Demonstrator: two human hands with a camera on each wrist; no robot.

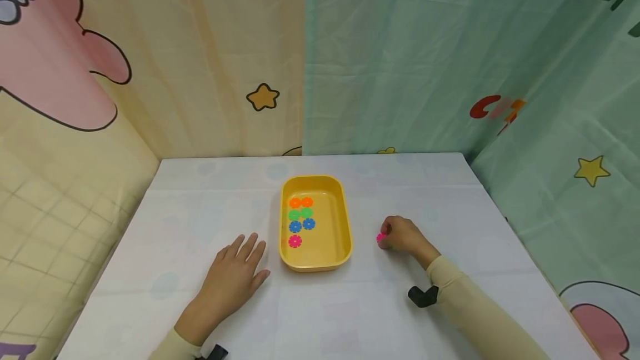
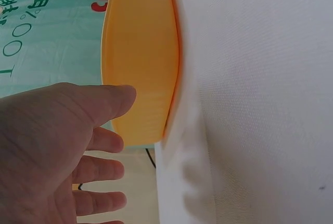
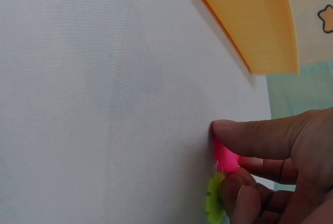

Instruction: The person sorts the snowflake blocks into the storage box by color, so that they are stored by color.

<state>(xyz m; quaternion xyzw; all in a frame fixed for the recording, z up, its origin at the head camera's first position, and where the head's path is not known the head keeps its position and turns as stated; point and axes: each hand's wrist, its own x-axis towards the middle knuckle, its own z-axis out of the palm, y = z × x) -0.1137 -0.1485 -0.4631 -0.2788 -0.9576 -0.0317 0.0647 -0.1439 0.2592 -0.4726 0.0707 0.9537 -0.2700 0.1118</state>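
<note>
My right hand (image 1: 404,235) is at the table right of the yellow tray (image 1: 345,238), pinching a pink flower-shaped disc (image 3: 226,157) between thumb and fingers. Against its curled fingers is a yellow-green notched disc (image 3: 214,198); whether these fingers hold it, I cannot tell. My left hand (image 1: 231,279) is spread, palm down, to the left of the tray, holding nothing. Inside the tray, along its left side, lie two orange discs (image 1: 295,203), two green discs (image 1: 294,215), two blue discs (image 1: 309,224) and one pink disc (image 1: 295,241).
A white cloth covers the table (image 1: 320,315). Printed curtains (image 1: 380,71) hang behind it and along both sides. Each wrist carries a black camera mount (image 1: 423,296).
</note>
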